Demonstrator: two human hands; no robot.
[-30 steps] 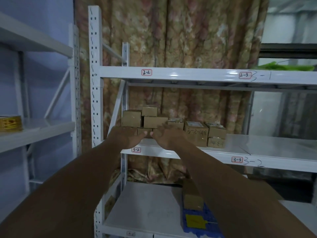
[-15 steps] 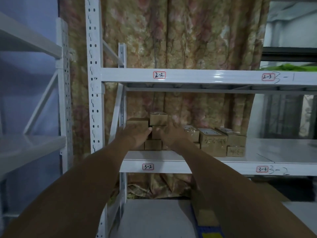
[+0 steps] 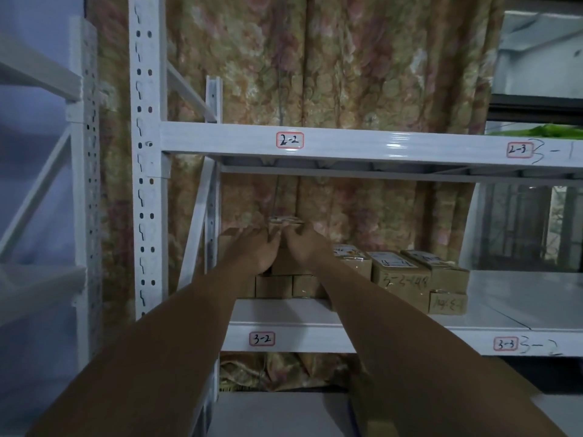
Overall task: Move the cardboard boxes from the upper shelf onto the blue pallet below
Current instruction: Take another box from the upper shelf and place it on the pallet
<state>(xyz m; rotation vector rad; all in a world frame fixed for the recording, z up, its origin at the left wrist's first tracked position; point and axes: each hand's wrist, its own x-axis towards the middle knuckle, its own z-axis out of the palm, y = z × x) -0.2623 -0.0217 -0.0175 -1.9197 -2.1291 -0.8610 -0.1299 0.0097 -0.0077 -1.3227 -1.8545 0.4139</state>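
Both hands reach up to the middle of the frame. The left hand [image 3: 252,252] lies flat on a pile of cardboard boxes [image 3: 274,285], its fingers stretched out straight. The right hand [image 3: 304,247] sits just beside it on the same pile, fingers straight too. The fingertips of both hands almost meet at the little top box [image 3: 285,223].

A big flowery curtain [image 3: 347,74] hangs behind everything. A tall white post [image 3: 146,184] with holes stands at the left. The higher shelf [image 3: 378,143] crosses the frame above the hands. The boxes sit on the lower shelf [image 3: 315,337], near its left end.

More boxes stand to the right of the hands. One written-on box [image 3: 400,277] touches a smaller box [image 3: 446,302]. A small red-edged label [image 3: 262,339] on the shelf front says 3-2.
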